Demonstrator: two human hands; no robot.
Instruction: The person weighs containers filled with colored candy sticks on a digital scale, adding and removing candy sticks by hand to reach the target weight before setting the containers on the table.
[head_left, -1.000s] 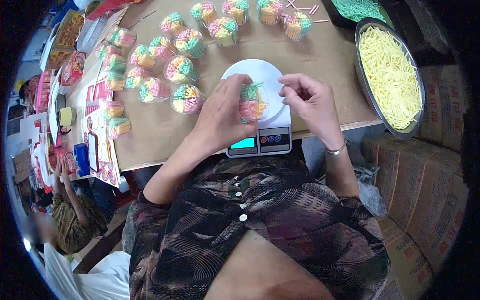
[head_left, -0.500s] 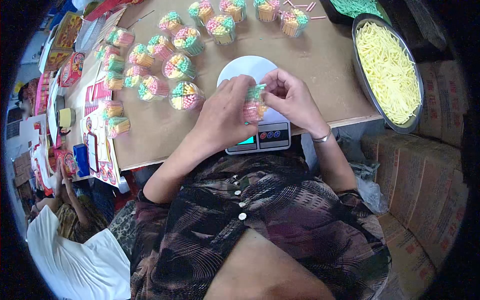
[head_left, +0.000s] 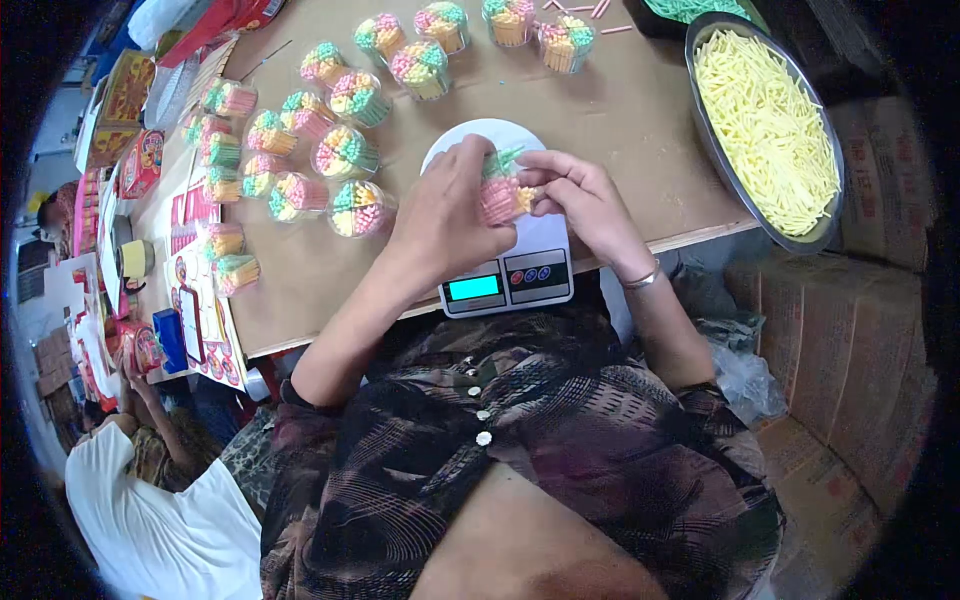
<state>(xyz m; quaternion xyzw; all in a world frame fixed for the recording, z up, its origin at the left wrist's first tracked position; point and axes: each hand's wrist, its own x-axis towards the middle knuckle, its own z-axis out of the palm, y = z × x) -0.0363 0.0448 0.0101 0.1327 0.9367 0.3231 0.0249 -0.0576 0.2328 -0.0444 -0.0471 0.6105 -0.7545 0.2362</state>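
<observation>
Left fingers (head_left: 470,162) around cup (head_left: 497,204), right fingers (head_left: 562,165) at sticks (head_left: 525,199)

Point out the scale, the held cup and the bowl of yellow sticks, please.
Scale (head_left: 538,286): head view, on its button panel.
Held cup (head_left: 498,201): head view, on its pink sticks.
Bowl (head_left: 806,244): head view, on its near rim.

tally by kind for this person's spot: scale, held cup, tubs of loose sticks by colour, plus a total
Scale: 1
Held cup: 1
Yellow-stick tub: 1
Green-stick tub, cut off by the picture's edge: 1
Total: 4
</observation>
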